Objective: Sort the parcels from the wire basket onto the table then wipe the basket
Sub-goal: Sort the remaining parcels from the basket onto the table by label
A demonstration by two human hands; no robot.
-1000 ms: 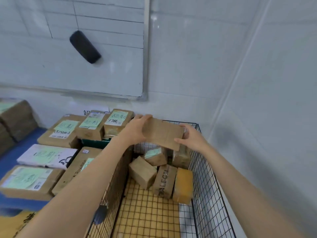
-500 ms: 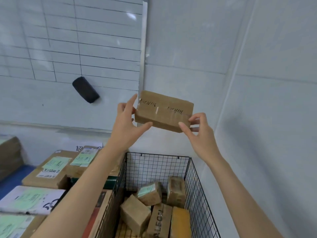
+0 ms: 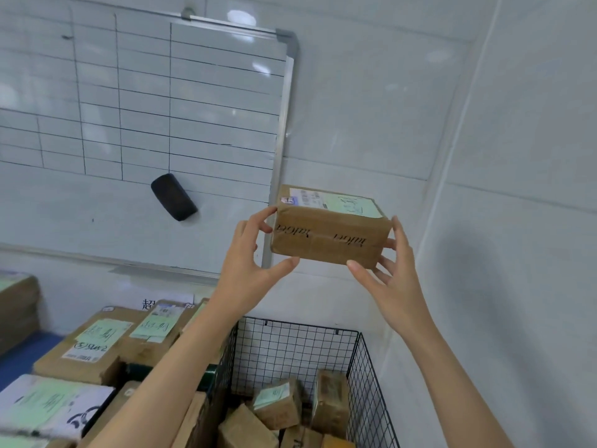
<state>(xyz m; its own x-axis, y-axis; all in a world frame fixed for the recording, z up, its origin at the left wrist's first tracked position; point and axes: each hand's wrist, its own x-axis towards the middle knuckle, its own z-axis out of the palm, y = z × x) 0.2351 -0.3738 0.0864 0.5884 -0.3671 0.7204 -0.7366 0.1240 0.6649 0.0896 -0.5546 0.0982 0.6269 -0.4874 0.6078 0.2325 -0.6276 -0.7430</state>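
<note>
Where the white wall runs left of the room's corner, a ruled whiteboard [image 3: 145, 124] hangs and fills most of my view. Below it the blue table [image 3: 22, 357] carries labelled boxes [image 3: 90, 347], packed side by side right up to the edge that meets the wire basket [image 3: 290, 347]. The basket stands in the corner, with smaller parcels [image 3: 281, 404] heaped along its far side. I hold the brown parcel [image 3: 326, 234] in the air above the basket's far edge, roughly level, its green label on top. It touches nothing but my hands. My left hand [image 3: 248, 263] grips its left end, with the thumb under the bottom edge and the fingers curled round the end. My right hand [image 3: 394, 273] grips the right end the same way. A black eraser [image 3: 173, 197] sticks to the whiteboard near its bottom right corner.
</note>
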